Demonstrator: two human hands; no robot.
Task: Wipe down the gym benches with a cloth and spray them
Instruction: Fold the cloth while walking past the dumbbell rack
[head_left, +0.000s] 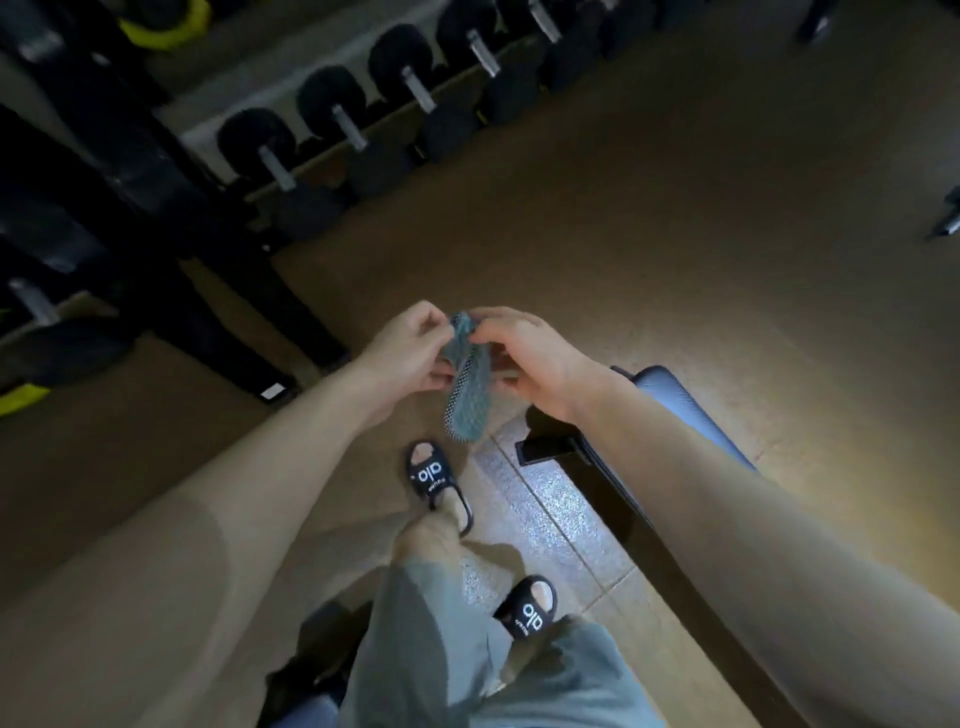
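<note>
Seen from above, a person stands on a brown gym floor (675, 218) holding a teal cloth (464, 387) at the centre of the view. The left hand (402, 348) pinches the cloth's upper edge from nine o'clock, fingers curled. The right hand (524, 353) grips it from three o'clock, fingers bent around the fabric. The cloth hangs down, folded into a narrow strip. A blue padded bench (685, 410) lies at four o'clock, under the right forearm. Black dumbbells (343, 124) sit on a rack at eleven o'clock. Black sandals (434, 475) show at six o'clock.
</note>
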